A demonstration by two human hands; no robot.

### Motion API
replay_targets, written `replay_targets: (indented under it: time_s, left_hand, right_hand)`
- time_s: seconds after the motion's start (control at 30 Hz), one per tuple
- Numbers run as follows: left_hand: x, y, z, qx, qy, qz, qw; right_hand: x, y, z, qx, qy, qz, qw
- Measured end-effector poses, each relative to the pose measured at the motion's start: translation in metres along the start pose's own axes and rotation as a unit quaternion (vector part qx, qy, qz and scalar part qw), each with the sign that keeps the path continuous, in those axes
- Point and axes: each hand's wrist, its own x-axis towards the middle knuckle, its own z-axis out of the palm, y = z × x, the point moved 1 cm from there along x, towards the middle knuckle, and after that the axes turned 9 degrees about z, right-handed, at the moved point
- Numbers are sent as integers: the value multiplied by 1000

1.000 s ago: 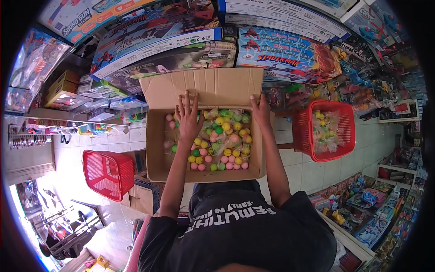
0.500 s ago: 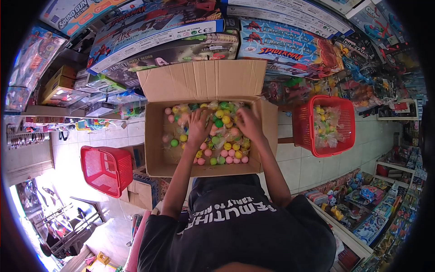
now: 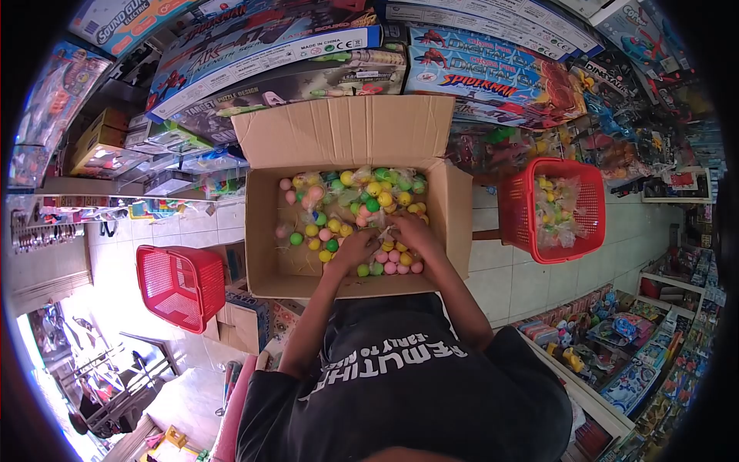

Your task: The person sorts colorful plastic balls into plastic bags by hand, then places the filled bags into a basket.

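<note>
An open cardboard box [image 3: 346,289] in front of my body holds many small balls [image 3: 372,205] in pink, yellow, green and blue, some in clear plastic bags. Both hands are inside the box, close together near its front middle. My left hand [image 3: 359,250] has its fingers curled at a clear plastic bag among the balls. My right hand [image 3: 409,231] is just to the right, its fingers bent together at the same plastic. What exactly the fingertips grip is too small to make out.
A red basket [image 3: 589,208] with bagged balls stands to the right. An empty red basket [image 3: 181,289] is at the left, beside a flattened carton [image 3: 237,325]. Toy boxes [image 3: 493,81] are stacked behind the cardboard box, and shelves of toys [image 3: 616,339] line the right side.
Both hands have come down from the back of the box toward its front and closer together. More balls at the back are now uncovered.
</note>
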Motion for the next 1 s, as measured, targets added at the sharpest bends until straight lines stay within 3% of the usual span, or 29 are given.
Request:
replay_targets:
  time_s: [0.07, 0.13, 0.17, 0.27, 0.33, 0.4, 0.47, 0.53, 0.63, 0.7, 0.77, 0.9, 0.97, 1.0]
  left_hand:
    - [-8, -1, -2, -33, 21, 1, 999]
    - [-14, -2, -4, -74, 127, 72, 987]
    - [-16, -4, -5, -75, 127, 73, 986]
    - [-22, -1, -16, -137, 124, 117, 976]
    - [-32, 11, -24, -50, 118, 168, 978]
    - [-39, 15, -25, -116, 92, 161, 976]
    - [-43, 18, -33, -178, 72, 157, 969]
    - [-49, 18, -40, -199, 38, 56, 978]
    - [-42, -12, -38, -236, 59, 0, 970]
    - [-39, -21, -36, -287, 97, 26, 953]
    - [-39, -27, -35, -338, 130, 48, 931]
    - [-38, -41, -39, -441, 158, 28, 883]
    - [-39, -44, -40, -462, 197, 8, 865]
    - [-39, -45, -39, -462, 193, 11, 865]
  right_hand:
    - [-5, -4, -7, 37, -14, -25, 999]
    - [-5, -1, -5, 31, 18, -83, 996]
    - [-6, -1, -5, 26, 52, -138, 989]
    - [-12, -9, -7, 70, 81, -161, 981]
    - [-13, -17, -13, 104, 46, -142, 983]
    - [-19, -31, -15, 139, 7, -126, 982]
    - [-23, -49, -20, 292, -45, -141, 945]
    - [-16, -53, -13, 303, -61, -136, 941]
    - [-12, -63, -11, 363, -89, -112, 921]
    - [-8, -68, -11, 412, -103, -94, 901]
    - [0, -66, -7, 522, -91, -71, 845]
    - [20, -38, 3, 522, 8, -24, 853]
    - [29, -22, 8, 241, 171, 61, 953]
    - [30, -19, 9, 241, 175, 62, 953]
